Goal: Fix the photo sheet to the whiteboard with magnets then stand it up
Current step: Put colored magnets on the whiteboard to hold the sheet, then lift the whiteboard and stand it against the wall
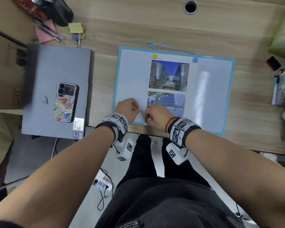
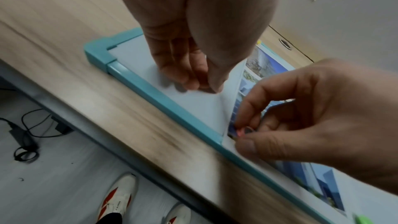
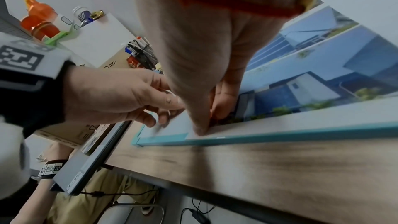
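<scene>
The whiteboard (image 1: pixel 227 96) lies flat on the counter (image 1: pixel 138 30), long axis running left to right. The photo sheet (image 1: pixel 168 76) lies on it, long axis pointing away from the person, pinned at its far corners by a yellow magnet (image 1: pixel 154 55) and a blue magnet (image 1: pixel 195 60). The right hand (image 1: pixel 158 113) pinches a small reddish magnet (image 2: pixel 242 131) at the sheet's near left corner, directly beneath that grip. The left hand (image 1: pixel 127 108), fingers curled, grip narrow, rests on bare board just beside the sheet's left edge. The near corners appear unpinned.

Whiteboard (image 1: pixel 212 96) lay flat mid-desk (image 1: pixel 138 27), photo sheet (image 1: pixel 168 79) on it; laptop (image 1: pixel 44 71) left, phone (image 1: pixel 66 102) on laptop.
</scene>
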